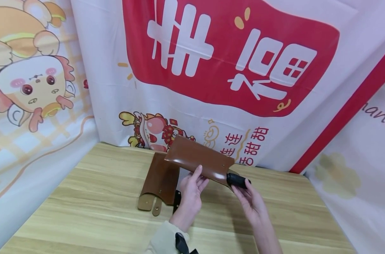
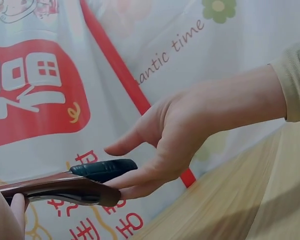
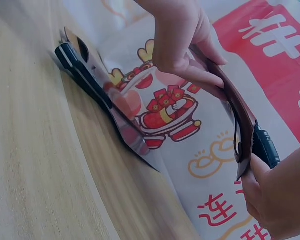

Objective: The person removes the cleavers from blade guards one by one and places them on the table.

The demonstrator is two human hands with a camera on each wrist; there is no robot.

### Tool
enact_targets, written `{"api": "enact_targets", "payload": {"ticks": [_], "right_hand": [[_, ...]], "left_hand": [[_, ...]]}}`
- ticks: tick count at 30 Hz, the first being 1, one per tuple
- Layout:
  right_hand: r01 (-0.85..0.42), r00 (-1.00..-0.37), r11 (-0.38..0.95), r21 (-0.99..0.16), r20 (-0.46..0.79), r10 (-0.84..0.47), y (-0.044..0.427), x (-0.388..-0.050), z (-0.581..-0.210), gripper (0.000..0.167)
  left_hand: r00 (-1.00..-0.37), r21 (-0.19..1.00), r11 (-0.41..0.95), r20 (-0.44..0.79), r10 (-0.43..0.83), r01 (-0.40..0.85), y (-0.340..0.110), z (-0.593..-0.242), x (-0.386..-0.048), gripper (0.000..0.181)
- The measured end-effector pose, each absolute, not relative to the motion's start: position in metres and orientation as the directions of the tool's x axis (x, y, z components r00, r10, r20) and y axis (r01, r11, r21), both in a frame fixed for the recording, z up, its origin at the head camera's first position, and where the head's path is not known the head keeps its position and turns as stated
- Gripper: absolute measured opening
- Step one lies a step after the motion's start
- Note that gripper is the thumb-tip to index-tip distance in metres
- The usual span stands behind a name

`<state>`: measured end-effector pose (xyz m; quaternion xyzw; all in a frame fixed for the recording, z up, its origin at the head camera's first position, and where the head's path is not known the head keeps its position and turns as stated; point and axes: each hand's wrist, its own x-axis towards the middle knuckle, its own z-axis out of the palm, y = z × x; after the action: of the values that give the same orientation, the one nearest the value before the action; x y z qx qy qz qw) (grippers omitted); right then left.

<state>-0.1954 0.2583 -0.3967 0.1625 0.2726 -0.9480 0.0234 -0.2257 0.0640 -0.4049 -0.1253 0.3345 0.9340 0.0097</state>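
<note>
A brown leather knife sheath (image 1: 199, 155) is held tilted above the table, with a knife's black handle (image 1: 237, 180) sticking out of its right end. Any blade inside is hidden. My left hand (image 1: 192, 194) pinches the sheath's lower edge, thumb on top and fingers beneath. Straight fingers of my right hand (image 2: 175, 135) touch the underside of the sheath's open end by the handle; the thumb is raised, apart from the handle in the left wrist view. A second brown sheath (image 1: 159, 176) lies on the table. Beside it is another black-handled knife (image 3: 85, 72), its blade partly visible.
The wood-grain table (image 1: 84, 211) carries the second sheath, whose strap (image 1: 157, 207) and flap (image 1: 145, 203) point toward me. A printed cloth (image 1: 110, 88) hangs at the table's back edge, close behind the raised sheath. More cloth hangs on both sides.
</note>
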Motion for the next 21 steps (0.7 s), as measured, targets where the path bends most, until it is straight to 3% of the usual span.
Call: {"api": "enact_targets", "payload": {"ticks": [3,11,17,21], "right_hand": [[0.131,-0.944,-0.865,-0.484,-0.326,0.040,0.259,-0.195,-0.397,0.024],[0.119,-0.935,-0.856,-0.503,-0.348,0.075,0.258,-0.194,-0.395,0.036],[0.105,-0.934,-0.861,-0.498,-0.347,0.087,0.246,-0.191,-0.389,0.066],[0.095,-0.936,-0.843,-0.530,-0.336,0.105,0.242,-0.192,-0.389,0.072]], "left_hand": [[-0.969,0.628,-0.773,-0.234,-0.078,-0.089,0.067,-0.403,-0.223,0.043],[-0.960,0.679,-0.733,-0.236,-0.154,-0.049,0.068,-0.407,-0.223,0.045],[-0.946,0.684,-0.729,-0.250,-0.207,-0.021,0.057,-0.406,-0.230,0.039],[-0.939,0.668,-0.743,-0.280,-0.202,-0.039,0.053,-0.405,-0.232,0.042]]}}
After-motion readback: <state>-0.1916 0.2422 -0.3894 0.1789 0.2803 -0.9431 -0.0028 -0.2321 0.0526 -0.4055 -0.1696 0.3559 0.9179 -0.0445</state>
